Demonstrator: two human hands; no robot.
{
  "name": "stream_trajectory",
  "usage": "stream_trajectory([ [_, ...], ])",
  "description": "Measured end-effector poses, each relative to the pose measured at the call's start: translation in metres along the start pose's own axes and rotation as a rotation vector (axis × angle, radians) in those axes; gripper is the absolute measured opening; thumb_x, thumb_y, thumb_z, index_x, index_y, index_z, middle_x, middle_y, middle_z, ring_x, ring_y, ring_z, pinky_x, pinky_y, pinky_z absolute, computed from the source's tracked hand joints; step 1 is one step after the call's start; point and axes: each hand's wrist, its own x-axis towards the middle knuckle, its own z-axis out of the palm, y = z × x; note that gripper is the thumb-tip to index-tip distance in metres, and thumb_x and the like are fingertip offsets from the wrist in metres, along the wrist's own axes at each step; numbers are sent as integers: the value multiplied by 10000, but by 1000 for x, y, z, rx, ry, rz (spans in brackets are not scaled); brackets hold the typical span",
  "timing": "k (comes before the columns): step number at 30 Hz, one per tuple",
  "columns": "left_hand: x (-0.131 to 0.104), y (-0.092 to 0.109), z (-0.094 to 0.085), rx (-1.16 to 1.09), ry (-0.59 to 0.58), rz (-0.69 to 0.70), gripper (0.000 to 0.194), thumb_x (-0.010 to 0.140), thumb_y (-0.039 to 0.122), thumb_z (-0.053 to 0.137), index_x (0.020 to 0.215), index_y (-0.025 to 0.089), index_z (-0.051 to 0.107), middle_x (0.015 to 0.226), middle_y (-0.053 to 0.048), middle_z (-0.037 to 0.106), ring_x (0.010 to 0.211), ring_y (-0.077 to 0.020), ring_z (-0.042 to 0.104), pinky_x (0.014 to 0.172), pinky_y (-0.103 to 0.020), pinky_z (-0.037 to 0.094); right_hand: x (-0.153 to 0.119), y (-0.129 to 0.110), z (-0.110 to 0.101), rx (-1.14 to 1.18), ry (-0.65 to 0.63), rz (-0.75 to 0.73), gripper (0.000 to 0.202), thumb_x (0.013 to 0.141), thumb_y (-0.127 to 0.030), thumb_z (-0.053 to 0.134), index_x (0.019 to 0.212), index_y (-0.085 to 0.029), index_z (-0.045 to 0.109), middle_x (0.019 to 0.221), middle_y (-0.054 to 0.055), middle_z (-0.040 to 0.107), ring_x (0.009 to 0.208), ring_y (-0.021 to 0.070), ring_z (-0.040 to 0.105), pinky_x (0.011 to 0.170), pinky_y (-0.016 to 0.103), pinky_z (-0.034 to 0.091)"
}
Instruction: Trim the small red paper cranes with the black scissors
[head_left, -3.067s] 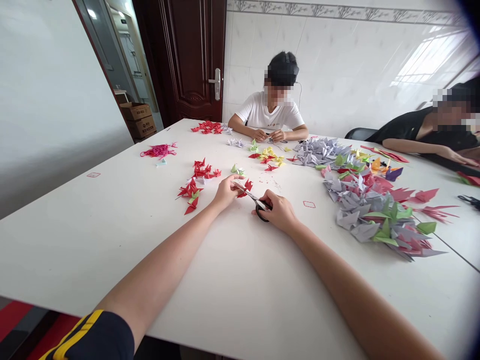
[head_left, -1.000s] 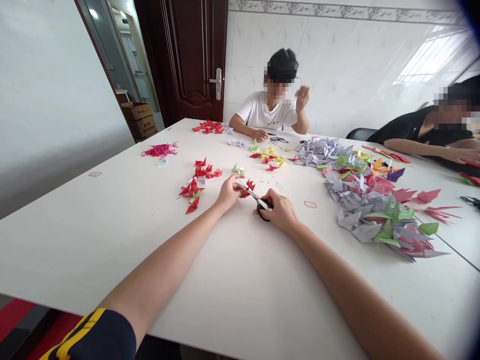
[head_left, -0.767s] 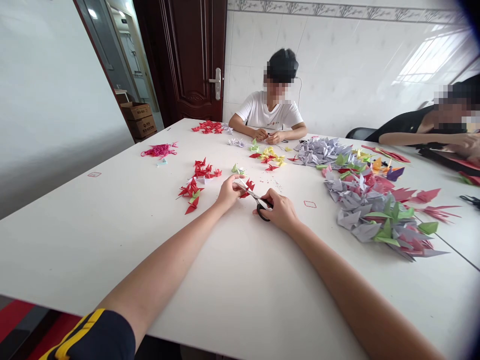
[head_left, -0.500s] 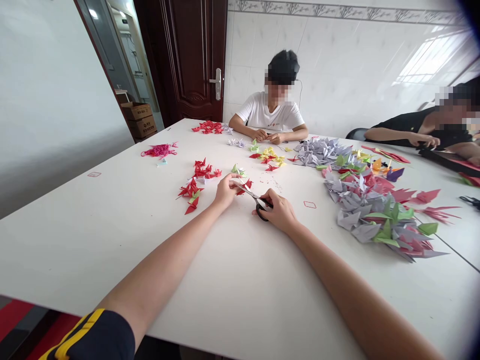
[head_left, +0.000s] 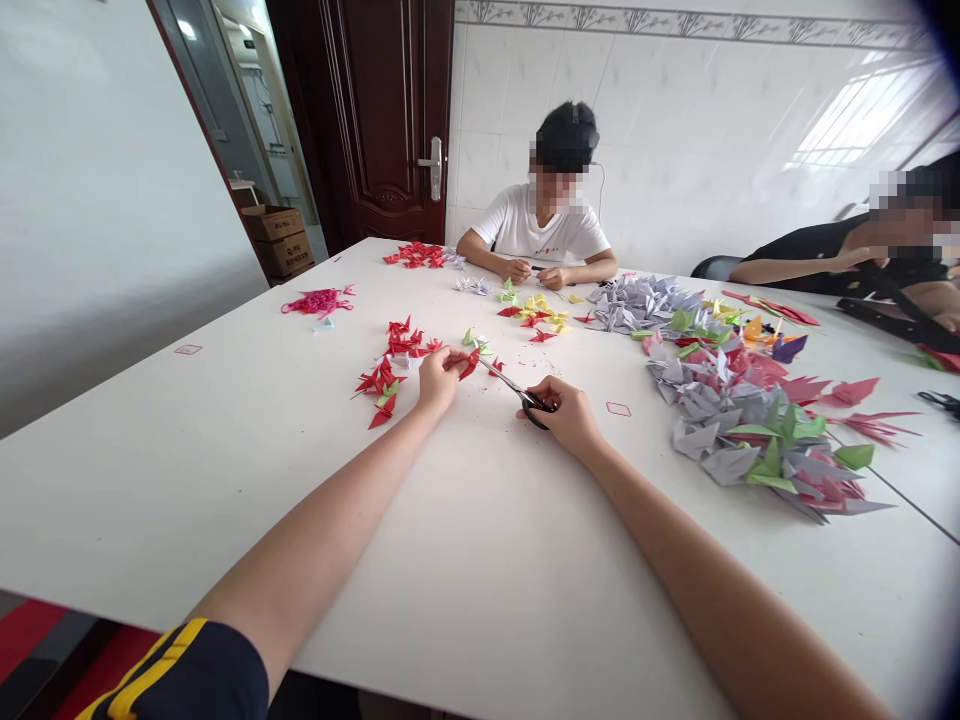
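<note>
Between the fingers of my left hand (head_left: 441, 378) is a red paper crane (head_left: 470, 363), held just above the table. My right hand (head_left: 564, 415) grips a pair of scissors (head_left: 510, 383) by black handles, the blades pointing left toward the crane. The blades look closed or nearly so, with their tips close to the crane; whether they touch it I cannot tell. Another small red paper piece (head_left: 496, 369) lies behind the blades. Just beyond my left hand rests a green and white crane (head_left: 475, 342). Red cranes (head_left: 381, 380) are clustered left of that hand.
A large heap of grey, pink and green cranes (head_left: 750, 410) covers the table's right side. Pink string (head_left: 318, 301) lies at the left, yellow cranes (head_left: 541, 308) farther back. One person (head_left: 536, 225) sits opposite; another person (head_left: 802, 255) is at the far right.
The scissors have come away from my left fingers and closed up, shifting slightly right. A red crane now shows raised in my left hand. The person at far right has lifted a hand.
</note>
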Motion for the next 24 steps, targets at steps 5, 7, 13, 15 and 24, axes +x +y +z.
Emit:
stream_trajectory([
  [5,2,-5,0,-21,-1,-7,53,711,126,672,734,173,681,767,-36,707,747,-166,656,786,-317,519,-1,-3,1,-66,-9,6,246,610,-356,709,809,-231,638,680,-12,620,658,171,477,615,282,366],
  [7,2,-6,0,-29,0,-3,49,715,135,671,742,175,684,776,-38,710,756,-167,659,797,-322,523,-1,-4,1,-76,-13,5,254,607,-369,717,806,-234,637,673,-17,606,650,169,470,607,280,361],
  [13,3,-5,-1,4,21,-7,71,712,116,654,741,173,685,770,-39,710,753,-166,659,774,-313,526,-3,-8,0,-92,-18,-17,236,616,-353,695,813,-237,638,660,-23,592,642,164,449,606,277,356],
  [15,2,-4,-1,12,25,-2,77,707,110,655,735,174,686,767,-36,711,752,-165,658,767,-309,525,-3,-8,0,-106,-15,-18,241,613,-360,699,811,-237,636,662,-22,593,647,166,452,608,278,355],
  [24,1,-2,0,-12,19,0,83,695,102,654,726,173,684,761,-35,702,752,-164,647,762,-304,516,-2,-7,1,-110,-12,-23,219,626,-358,697,804,-241,645,651,-23,590,641,166,446,603,280,361],
])
